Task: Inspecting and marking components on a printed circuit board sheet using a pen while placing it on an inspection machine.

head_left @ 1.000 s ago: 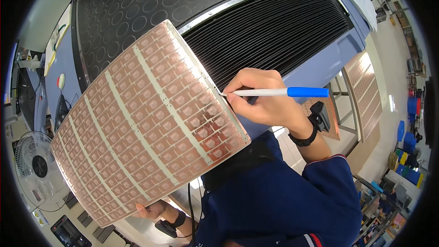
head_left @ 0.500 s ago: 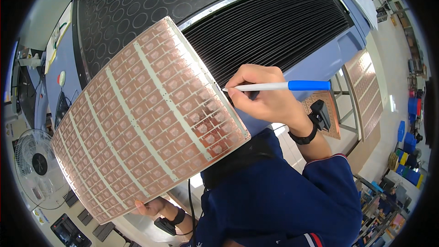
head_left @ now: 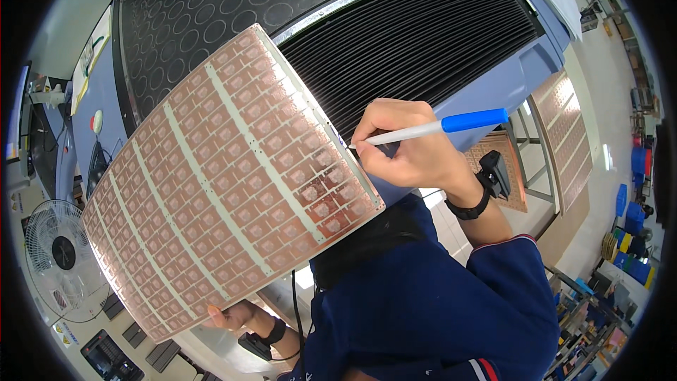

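A large copper-coloured circuit board panel (head_left: 204, 183), patterned with rows of small squares and pale strips, is held up at a tilt. My left hand (head_left: 231, 315) grips its lower edge, with the thumb on the face and the other fingers mostly hidden behind. A white marker pen (head_left: 416, 132) with a blue cap on its back end is pinched in my right hand (head_left: 409, 144). Its tip meets the panel's right border, or comes very close to it.
Behind the panel lies a machine bed with a black ringed mat (head_left: 233, 0) and a black ribbed section (head_left: 416, 35). More copper panels (head_left: 564, 134) lean at the right. A fan (head_left: 62, 250) stands at the left. A black cable (head_left: 296, 310) hangs near my body.
The pen tip has slid slightly down along the panel's right border. Its blue end has tipped upward. The panel has shifted very little.
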A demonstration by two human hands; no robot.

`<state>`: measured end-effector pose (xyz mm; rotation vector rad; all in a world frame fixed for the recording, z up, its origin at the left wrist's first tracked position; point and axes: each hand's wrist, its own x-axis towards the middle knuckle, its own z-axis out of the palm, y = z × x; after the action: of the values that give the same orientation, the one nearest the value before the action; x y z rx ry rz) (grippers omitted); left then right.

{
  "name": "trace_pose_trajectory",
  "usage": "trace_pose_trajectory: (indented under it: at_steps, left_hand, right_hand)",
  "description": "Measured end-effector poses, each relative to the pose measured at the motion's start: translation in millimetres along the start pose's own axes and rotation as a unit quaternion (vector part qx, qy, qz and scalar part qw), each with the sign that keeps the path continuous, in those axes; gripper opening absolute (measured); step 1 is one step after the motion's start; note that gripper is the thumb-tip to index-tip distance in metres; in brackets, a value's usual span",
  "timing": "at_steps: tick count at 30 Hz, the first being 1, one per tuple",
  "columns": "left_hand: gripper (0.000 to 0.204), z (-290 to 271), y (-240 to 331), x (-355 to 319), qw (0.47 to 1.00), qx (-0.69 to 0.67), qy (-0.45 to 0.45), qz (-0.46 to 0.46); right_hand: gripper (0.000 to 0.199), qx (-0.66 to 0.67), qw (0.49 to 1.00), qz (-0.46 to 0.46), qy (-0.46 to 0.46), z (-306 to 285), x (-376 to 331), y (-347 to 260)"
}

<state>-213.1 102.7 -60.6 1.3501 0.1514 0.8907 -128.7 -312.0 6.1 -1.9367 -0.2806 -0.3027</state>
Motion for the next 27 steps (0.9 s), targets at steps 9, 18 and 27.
trace_pose_trajectory:
  at_steps: [9, 18, 27]
  left_hand:
    - [0.072, 1.9, -4.6, 0.7, 0.999, 0.011, -0.034, 0.006]
    - [0.066, 29.8, 56.1, -6.3, 0.994, -0.07, -0.02, -0.079]
    - [0.03, -150.3, 149.1, -30.0, 0.931, -0.361, 0.045, -0.03]
  right_hand:
    - [0.005, 0.014, 0.999, -0.019, -0.024, -5.5, -0.5, 2.6]
    - [0.01, 0.192, 0.973, -0.045, 0.119, -3.9, -14.3, 27.6]
    - [0.013, 0.228, 0.969, -0.031, 0.092, -32.1, -23.8, 55.4]
